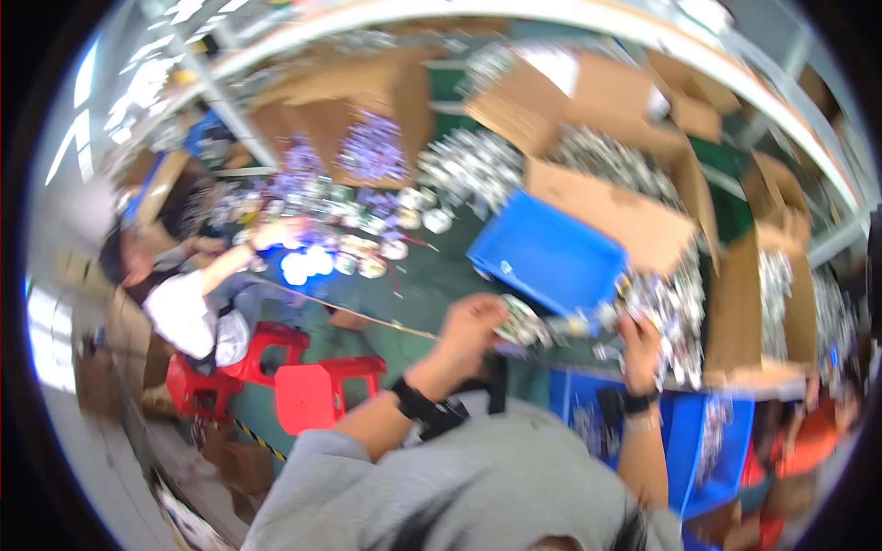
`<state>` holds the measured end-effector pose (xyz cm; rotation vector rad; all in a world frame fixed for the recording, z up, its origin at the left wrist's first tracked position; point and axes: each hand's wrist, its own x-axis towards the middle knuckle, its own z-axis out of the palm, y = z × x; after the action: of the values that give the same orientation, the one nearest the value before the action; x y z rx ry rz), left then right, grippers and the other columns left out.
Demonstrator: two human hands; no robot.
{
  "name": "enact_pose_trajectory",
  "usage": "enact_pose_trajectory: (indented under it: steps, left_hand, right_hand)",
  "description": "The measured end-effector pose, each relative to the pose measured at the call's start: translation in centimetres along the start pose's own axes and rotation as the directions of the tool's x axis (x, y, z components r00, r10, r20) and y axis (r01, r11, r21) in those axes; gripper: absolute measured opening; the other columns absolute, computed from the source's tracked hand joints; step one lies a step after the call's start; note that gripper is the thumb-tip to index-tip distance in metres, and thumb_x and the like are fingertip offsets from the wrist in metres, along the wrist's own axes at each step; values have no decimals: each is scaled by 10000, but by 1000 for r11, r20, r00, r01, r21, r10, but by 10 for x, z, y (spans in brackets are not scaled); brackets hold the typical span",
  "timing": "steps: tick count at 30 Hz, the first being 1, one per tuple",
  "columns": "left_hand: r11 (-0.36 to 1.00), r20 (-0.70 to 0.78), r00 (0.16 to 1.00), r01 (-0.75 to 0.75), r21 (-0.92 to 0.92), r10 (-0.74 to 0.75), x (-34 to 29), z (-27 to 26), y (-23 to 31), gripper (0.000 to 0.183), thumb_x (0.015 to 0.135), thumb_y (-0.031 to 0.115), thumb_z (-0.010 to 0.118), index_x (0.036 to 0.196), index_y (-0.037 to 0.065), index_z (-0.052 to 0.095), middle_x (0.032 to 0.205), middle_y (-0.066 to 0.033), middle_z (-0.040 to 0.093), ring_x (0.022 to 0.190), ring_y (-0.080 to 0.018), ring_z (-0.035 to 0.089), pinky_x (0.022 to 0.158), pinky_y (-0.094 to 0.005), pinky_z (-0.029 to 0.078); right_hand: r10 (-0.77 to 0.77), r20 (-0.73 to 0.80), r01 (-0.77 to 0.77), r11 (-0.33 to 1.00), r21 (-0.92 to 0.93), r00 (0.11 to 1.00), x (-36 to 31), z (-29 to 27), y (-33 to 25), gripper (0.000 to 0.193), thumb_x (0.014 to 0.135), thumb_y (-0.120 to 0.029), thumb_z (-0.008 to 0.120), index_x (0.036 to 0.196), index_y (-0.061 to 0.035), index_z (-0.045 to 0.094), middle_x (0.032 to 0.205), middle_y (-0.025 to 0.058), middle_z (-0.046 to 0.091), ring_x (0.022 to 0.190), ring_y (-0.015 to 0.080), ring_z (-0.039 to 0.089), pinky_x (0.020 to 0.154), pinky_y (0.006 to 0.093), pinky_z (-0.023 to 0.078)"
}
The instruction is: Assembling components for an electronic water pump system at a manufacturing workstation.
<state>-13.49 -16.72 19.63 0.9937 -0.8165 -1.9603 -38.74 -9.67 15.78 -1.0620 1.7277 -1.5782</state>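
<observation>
My left hand [470,327] is closed on the edge of a small round white-and-green piece [524,323], blurred by motion, in front of my body. My right hand [640,343] has its fingers drawn together beside a heap of small shiny packets [663,298]; what is in them, if anything, is too blurred to make out. Between the two hands shows a short pale piece [575,326]; whether either hand touches it I cannot tell. Just beyond my hands a blue plastic tray [547,253] lies tilted on the green work surface [413,289].
An open cardboard box [611,207] of silvery packets stands behind the tray. Purple packets [372,147] and round pale pieces [367,257] lie far left, where a co-worker [188,308] reaches in. Red stools [322,390] stand left; blue bins [684,450] are at my right.
</observation>
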Motion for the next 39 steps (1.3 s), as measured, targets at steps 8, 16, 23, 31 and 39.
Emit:
enact_pose_trajectory:
  steps: [8, 16, 23, 31, 39]
  left_hand:
    - [999, -22, 999, 26, 30, -25, -31, 25, -17, 213, 816, 178, 546, 965, 28, 524, 849, -37, 579, 759, -108, 570, 650, -234, 471]
    - [999, -125, 992, 14, 31, -10, -55, 14, -28, 213, 823, 173, 537, 975, 26, 515, 874, -38, 572, 765, -106, 570, 669, -233, 484]
    - [998, -98, 995, -30, 48, 35, -76, 21, -19, 211, 820, 179, 543, 969, 31, 521, 877, -34, 574, 765, -99, 569, 667, -235, 483]
    - [990, 81, 996, -59, 129, 48, -77, 43, -30, 165, 829, 145, 526, 952, 35, 532, 834, -34, 593, 729, -95, 571, 594, -216, 476]
    - [989, 299, 954, -31, 144, -13, -38, 86, -13, 125, 808, 98, 531, 892, 7, 544, 822, -75, 591, 706, -152, 595, 613, -279, 517]
  right_hand:
    - [-71, -79, 99, 888, 450, 994, 4, -11, -19, 143, 828, -90, 523, 914, 16, 566, 854, 45, 569, 753, 95, 523, 708, 216, 444]
    - [1, 85, -25, 960, 280, 996, -15, -7, 22, 137, 814, -101, 539, 846, 28, 569, 723, 5, 544, 635, 70, 480, 569, 196, 391]
    - [-11, 96, -25, 932, 360, 995, -28, -33, -33, 146, 814, -136, 557, 757, -3, 535, 722, 20, 540, 662, 88, 532, 634, 217, 462]
    - [102, 66, -118, 937, 328, 993, -81, -79, 9, 177, 839, -144, 513, 737, 0, 517, 700, 17, 526, 627, 80, 498, 577, 201, 424]
    - [146, 7, -144, 982, -120, 989, -102, -94, 28, 187, 822, -138, 505, 752, 27, 560, 625, -1, 506, 590, 54, 421, 514, 210, 339]
